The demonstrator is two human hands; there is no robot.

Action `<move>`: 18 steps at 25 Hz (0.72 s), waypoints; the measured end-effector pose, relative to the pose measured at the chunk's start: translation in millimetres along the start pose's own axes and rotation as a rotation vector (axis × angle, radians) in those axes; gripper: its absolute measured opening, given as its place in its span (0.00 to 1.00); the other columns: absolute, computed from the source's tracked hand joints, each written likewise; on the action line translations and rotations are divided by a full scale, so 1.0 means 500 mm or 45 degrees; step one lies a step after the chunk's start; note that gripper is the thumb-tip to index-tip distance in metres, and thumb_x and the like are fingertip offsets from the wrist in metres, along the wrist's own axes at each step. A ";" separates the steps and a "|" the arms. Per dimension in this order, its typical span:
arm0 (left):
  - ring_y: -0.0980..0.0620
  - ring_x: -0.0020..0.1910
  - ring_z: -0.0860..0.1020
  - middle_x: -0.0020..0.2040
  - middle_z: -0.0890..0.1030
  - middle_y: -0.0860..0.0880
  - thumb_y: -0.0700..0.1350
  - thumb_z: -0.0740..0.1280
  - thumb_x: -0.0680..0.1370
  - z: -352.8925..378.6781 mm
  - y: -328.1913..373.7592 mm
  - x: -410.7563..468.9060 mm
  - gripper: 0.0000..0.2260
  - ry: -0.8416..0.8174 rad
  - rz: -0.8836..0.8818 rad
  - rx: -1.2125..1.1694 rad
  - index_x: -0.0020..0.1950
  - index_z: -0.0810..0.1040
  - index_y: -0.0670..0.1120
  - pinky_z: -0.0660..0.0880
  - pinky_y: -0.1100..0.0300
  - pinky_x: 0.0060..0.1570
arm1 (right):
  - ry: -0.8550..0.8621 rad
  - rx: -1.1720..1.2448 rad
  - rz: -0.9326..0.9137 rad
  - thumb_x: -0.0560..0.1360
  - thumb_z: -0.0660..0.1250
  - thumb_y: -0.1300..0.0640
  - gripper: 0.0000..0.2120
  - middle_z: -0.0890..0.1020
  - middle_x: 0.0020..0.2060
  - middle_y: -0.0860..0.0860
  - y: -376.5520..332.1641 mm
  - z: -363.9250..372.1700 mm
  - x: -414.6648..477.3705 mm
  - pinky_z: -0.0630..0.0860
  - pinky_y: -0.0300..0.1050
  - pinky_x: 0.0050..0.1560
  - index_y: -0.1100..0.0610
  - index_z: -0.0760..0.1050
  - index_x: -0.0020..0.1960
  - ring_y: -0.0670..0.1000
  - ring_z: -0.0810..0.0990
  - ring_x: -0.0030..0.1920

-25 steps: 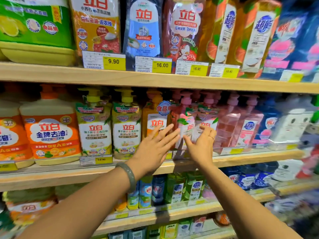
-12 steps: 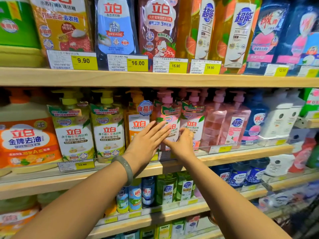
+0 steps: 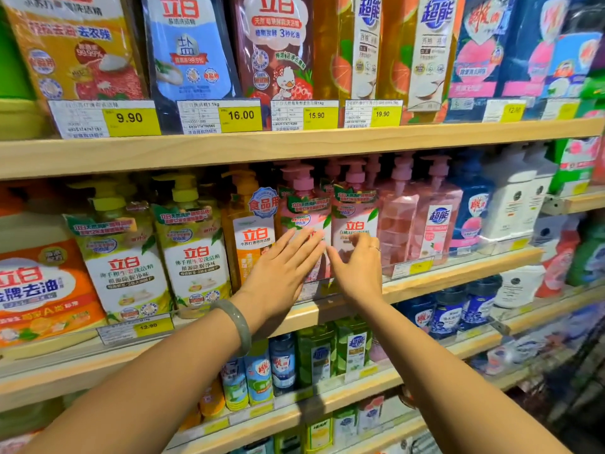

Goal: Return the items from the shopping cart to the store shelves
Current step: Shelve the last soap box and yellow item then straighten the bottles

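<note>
Upper shelf [image 3: 294, 149]: a wooden board across the 12 o'clock part of the view, carrying refill pouches with yellow price tags at their feet.
Middle shelf [image 3: 465, 270]: a wooden board running from 8 o'clock up toward 3 o'clock, with a row of pump bottles standing upright on it.
Orange jug [image 3: 39, 283]: at 9 o'clock, at the far end of that row.
Yellow-capped bottles [image 3: 193, 253]: two side by side, between the jug and the orange bottle [image 3: 252, 237].
Front pink bottle [image 3: 302, 208]: upright on the middle shelf near the centre, at 3 o'clock of the orange bottle and touching it.
Neighbouring pink bottle [image 3: 355, 221]: just beside it at 3 o'clock, same label.
Left hand [image 3: 281, 267]: flat, fingers straight and together, lying against the front pink bottle's lower label; it grasps nothing.
Right hand [image 3: 358, 267]: fingers lightly bent, tips resting on the neighbouring bottle's label, thumb stretched toward 9 o'clock; nothing is clasped.
Bracelet [image 3: 235, 326]: grey-green, on the left wrist.
Ring [image 3: 375, 248]: on a right-hand finger.
</note>
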State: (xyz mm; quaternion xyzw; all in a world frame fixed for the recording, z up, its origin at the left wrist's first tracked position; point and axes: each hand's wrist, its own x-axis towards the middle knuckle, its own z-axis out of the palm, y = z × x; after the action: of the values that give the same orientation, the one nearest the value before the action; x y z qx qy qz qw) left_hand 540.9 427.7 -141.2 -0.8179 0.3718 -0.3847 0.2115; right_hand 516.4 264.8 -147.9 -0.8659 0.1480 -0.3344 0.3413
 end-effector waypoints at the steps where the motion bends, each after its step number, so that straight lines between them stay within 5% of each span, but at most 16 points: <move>1: 0.44 0.75 0.60 0.76 0.61 0.43 0.53 0.61 0.76 -0.005 0.011 0.014 0.30 0.029 -0.004 -0.027 0.75 0.60 0.42 0.50 0.48 0.73 | 0.093 -0.072 -0.007 0.74 0.66 0.44 0.25 0.71 0.61 0.56 0.006 -0.015 0.010 0.71 0.54 0.62 0.58 0.67 0.64 0.57 0.72 0.62; 7: 0.42 0.75 0.59 0.75 0.62 0.40 0.51 0.64 0.74 -0.026 0.074 0.102 0.32 -0.011 -0.074 -0.106 0.74 0.62 0.38 0.54 0.46 0.75 | 0.267 -0.420 -0.264 0.74 0.65 0.47 0.26 0.69 0.68 0.56 0.023 -0.087 0.103 0.60 0.55 0.66 0.58 0.67 0.68 0.59 0.65 0.68; 13: 0.41 0.74 0.60 0.73 0.65 0.40 0.51 0.58 0.78 -0.060 0.080 0.183 0.29 -0.103 -0.421 -0.133 0.75 0.58 0.38 0.51 0.48 0.74 | 0.240 -0.703 -0.526 0.69 0.70 0.44 0.20 0.83 0.39 0.62 0.024 -0.099 0.175 0.56 0.58 0.64 0.64 0.77 0.43 0.63 0.77 0.55; 16: 0.43 0.66 0.70 0.62 0.77 0.42 0.58 0.64 0.74 -0.081 0.070 0.215 0.28 -0.103 -0.590 -0.106 0.65 0.72 0.40 0.58 0.50 0.65 | 0.081 -0.724 -0.539 0.75 0.62 0.43 0.23 0.83 0.44 0.62 0.026 -0.107 0.187 0.50 0.59 0.68 0.64 0.78 0.47 0.61 0.73 0.60; 18: 0.44 0.70 0.66 0.68 0.73 0.42 0.63 0.64 0.72 -0.091 0.066 0.233 0.34 -0.102 -0.662 -0.142 0.68 0.71 0.39 0.56 0.51 0.66 | 0.042 -0.713 -0.543 0.78 0.58 0.41 0.23 0.83 0.50 0.60 0.034 -0.114 0.193 0.47 0.58 0.70 0.61 0.77 0.52 0.60 0.70 0.64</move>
State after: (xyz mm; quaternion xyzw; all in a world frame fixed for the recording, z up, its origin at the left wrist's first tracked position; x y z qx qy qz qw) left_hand 540.1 314.2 -78.9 -0.9108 0.1612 -0.3725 0.0748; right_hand 547.9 177.6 -82.7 -0.9318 0.0553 -0.3585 0.0108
